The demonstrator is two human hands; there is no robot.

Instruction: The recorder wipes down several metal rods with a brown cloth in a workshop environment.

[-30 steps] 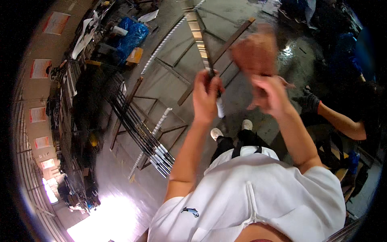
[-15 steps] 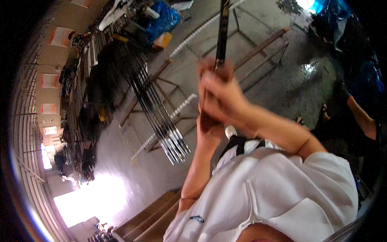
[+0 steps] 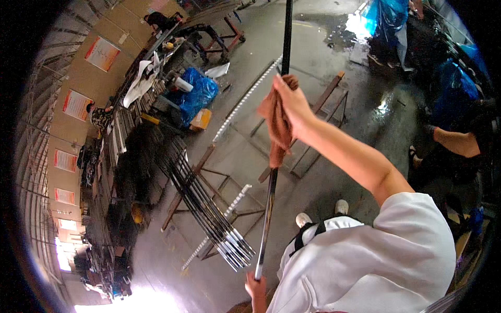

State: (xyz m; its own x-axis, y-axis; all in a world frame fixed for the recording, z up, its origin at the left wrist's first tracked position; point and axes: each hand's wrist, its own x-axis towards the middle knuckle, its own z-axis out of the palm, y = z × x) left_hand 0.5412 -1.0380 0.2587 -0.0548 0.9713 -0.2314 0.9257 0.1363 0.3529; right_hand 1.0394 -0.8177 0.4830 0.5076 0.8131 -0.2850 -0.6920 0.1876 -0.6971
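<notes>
A long black pole (image 3: 287, 39) with a silver lower end runs slantwise before me from the top of the view. My left hand (image 3: 255, 286) is closed round its silver end, low by my body. Higher up, my right hand (image 3: 293, 101) grips a brown cloth (image 3: 276, 122) that is wrapped about the pole, so the pole passes through the cloth. Left of it, several similar black poles (image 3: 201, 201) with silver ends lie side by side across a metal rack.
The rack's rusty stands (image 3: 330, 95) carry white wrapped bars (image 3: 245, 107). A blue plastic bag (image 3: 195, 94) and a yellow box (image 3: 201, 119) sit among clutter at the left. Another person's arm (image 3: 456, 142) is at the right. The floor (image 3: 308, 31) looks wet.
The hands were together on the pole; now they are far apart. My left hand is down at the silver end, while my right hand stays up with the cloth. The view has shifted.
</notes>
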